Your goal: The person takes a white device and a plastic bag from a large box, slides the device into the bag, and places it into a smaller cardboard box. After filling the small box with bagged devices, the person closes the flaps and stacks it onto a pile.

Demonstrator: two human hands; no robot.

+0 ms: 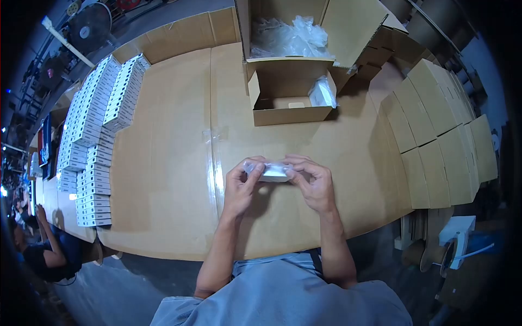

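Note:
Both hands hold one small white box in clear plastic wrap [275, 173] above the cardboard-covered table. My left hand [242, 185] pinches its left end with thumb and fingers, and my right hand [312, 183] grips the right end, its fingers bent over the wrap. Beyond them stands an open brown carton [291, 116] with a plastic-wrapped item [323, 92] leaning inside at its right end. Behind that carton, a larger open box [359, 30] contains crumpled clear plastic bags [293, 38].
Tall stacks of small white boxes [92, 114] line the table's left side. Closed brown cartons [435, 130] are stacked at the right edge. A cardboard wall [179, 35] runs along the back. Another person [49, 250] sits at the far left.

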